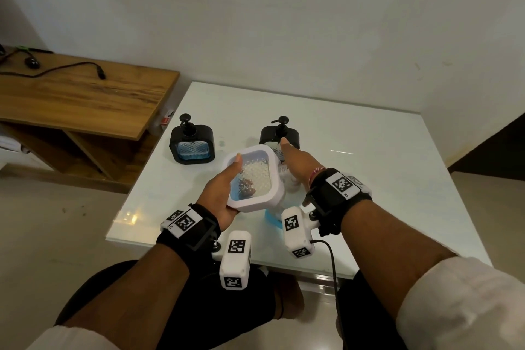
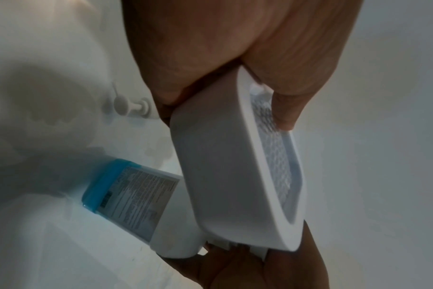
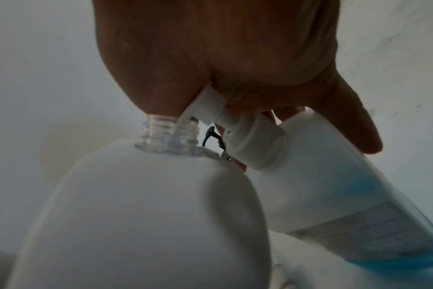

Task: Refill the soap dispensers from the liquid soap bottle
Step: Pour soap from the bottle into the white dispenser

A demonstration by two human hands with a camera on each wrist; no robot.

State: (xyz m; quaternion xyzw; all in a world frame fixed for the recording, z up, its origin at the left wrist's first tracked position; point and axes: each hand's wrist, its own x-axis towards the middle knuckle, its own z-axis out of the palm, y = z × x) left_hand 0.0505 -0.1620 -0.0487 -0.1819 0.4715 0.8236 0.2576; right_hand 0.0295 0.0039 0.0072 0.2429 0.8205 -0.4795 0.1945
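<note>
My left hand (image 1: 225, 190) grips a white soap dispenser (image 1: 252, 179) and holds it tilted above the glass table (image 1: 369, 150), thumb on its front rim. Its pump is off, so the clear threaded neck (image 3: 169, 135) stands bare. Just behind it my right hand (image 1: 295, 162) pinches the white cap (image 3: 210, 103) of the liquid soap bottle (image 3: 321, 185), index finger stretched out. The bottle leans towards the neck, with blue soap (image 1: 272, 219) at its base by the table. Two black dispensers stand further back: one on the left (image 1: 191, 145), one (image 1: 279, 133) partly hidden by my right hand.
A white pump head (image 2: 126, 105) lies on the table beside the bottle. A wooden desk (image 1: 79, 94) with a black cable (image 1: 71, 68) stands to the left of the table. The wall runs close behind the table. My knees sit under the table's near edge.
</note>
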